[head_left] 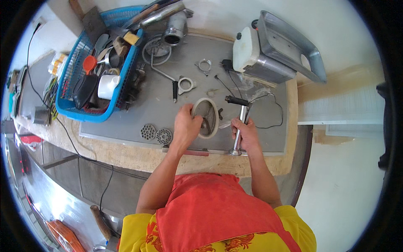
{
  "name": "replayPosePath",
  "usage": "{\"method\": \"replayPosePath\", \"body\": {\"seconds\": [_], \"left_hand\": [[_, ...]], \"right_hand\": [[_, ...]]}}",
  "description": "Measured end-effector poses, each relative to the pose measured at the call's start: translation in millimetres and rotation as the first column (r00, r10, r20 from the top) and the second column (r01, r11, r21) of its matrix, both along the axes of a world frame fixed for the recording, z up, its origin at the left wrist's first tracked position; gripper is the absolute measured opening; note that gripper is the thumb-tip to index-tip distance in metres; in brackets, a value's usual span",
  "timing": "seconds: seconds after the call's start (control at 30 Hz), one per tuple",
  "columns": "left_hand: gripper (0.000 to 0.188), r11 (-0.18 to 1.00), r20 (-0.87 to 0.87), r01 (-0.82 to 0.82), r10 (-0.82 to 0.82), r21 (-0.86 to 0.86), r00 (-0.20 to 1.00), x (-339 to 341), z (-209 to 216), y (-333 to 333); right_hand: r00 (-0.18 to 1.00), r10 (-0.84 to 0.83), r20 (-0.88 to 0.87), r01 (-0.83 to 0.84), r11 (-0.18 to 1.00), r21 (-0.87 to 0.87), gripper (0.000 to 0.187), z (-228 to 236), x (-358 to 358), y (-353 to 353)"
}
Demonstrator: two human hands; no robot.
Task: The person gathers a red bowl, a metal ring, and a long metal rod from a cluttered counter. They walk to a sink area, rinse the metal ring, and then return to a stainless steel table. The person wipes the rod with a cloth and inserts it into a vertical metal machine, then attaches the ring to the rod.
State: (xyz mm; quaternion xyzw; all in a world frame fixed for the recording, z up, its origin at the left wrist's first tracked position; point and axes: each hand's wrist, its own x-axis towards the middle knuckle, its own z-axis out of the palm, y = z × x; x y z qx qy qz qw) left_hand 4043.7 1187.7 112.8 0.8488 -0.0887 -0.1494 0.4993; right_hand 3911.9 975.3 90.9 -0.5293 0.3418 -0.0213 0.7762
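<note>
My left hand (187, 126) is closed on a round, pale-rimmed metal piece (216, 117), tilted up on its edge, with dark parts showing inside the rim. In my right hand (247, 133) is a shiny metal tube (237, 140) with a flared lower end. A black grip (236, 101) lies across the tube's upper end; whether the two are joined I cannot tell. Beside my left wrist lie two perforated grinder discs (147, 132). Beyond that hand are a metal ring with lugs (185, 85) and a crank with a black handle (175, 91).
A blue basket (90, 115) full of kitchen tools stands at the left. Behind the crank sits a metal grinder body (174, 29). A steel box with a white end (268, 63) and a metal tray (289, 42) stand at the back right. A black cord (280, 111) loops nearby.
</note>
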Motion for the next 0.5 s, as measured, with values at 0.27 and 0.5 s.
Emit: {"method": "replayPosePath", "body": {"seconds": [0.27, 0.5], "left_hand": [[0.042, 0.884, -0.26, 0.276, -0.387, -0.378, 0.884, -16.3, 41.0, 2.7], [0.036, 0.702, -0.296, 0.558, -0.702, -0.443, 0.648, 24.6, 20.6, -28.1]], "right_hand": [[0.991, -0.013, 0.135, -0.027, 0.957, 0.288, 0.048, -15.5, -15.3, 3.2], [0.999, 0.04, 0.011, -0.042, 0.949, 0.312, 0.032, -18.8, -38.2, 4.2]]}}
